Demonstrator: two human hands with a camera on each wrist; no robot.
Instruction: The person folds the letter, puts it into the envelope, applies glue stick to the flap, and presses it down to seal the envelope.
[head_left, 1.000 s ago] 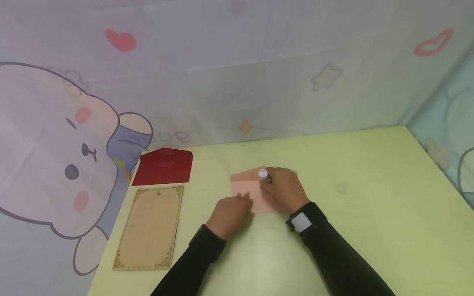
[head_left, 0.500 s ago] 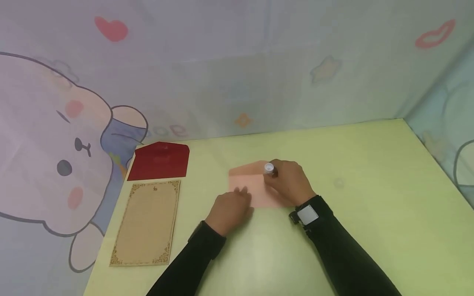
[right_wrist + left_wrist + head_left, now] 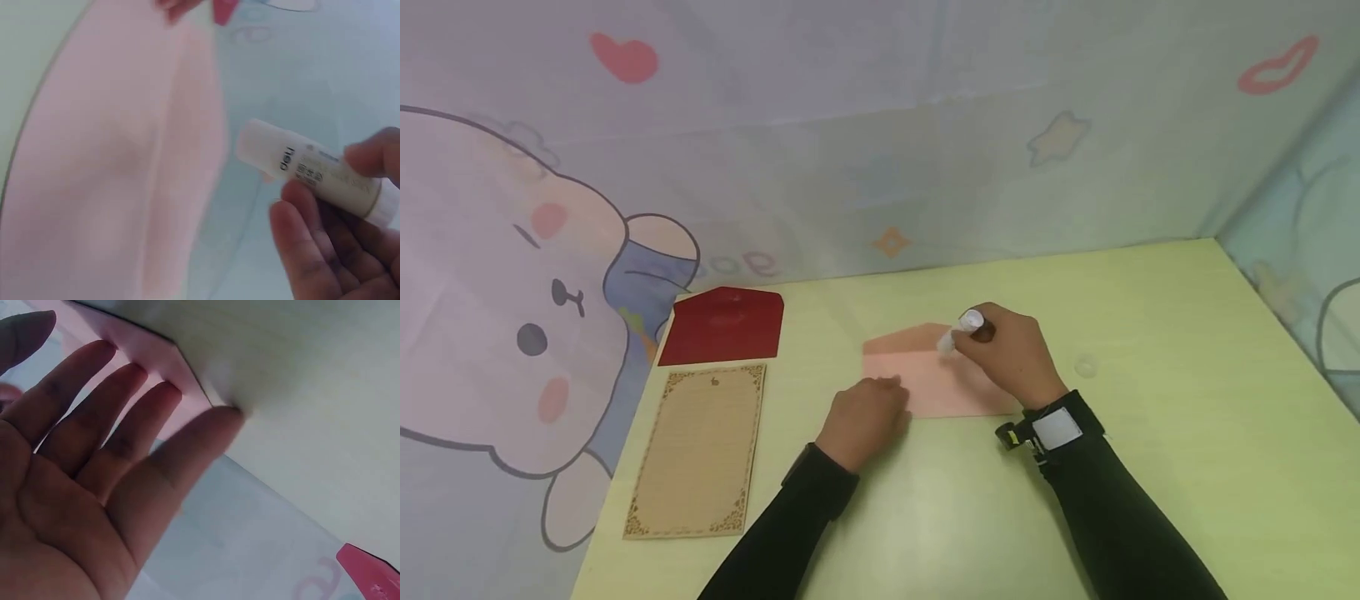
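A pale pink envelope (image 3: 936,387) lies on the table with its darker flap (image 3: 906,340) folded open toward the back. My left hand (image 3: 865,421) rests at its lower left corner; the left wrist view has nearly straight fingertips (image 3: 165,394) touching the paper. Between thumb and fingers, my right hand (image 3: 1018,354) pinches a white glue stick (image 3: 331,178) marked "deli". In the head view the stick tilts over the envelope's right part, its whitish end pointing down left near the flap's fold.
At left lies a red envelope (image 3: 722,329), with a tan sheet (image 3: 696,454) with an ornate border just in front of it. A small translucent round thing (image 3: 1086,365) sits right of my right hand. A printed cloth (image 3: 820,167) stands behind the yellow table (image 3: 1150,333).
My right hand has moved right and away from the envelope with the glue stick, which now tilts and shows more of its length. My left hand stays at the envelope's corner.
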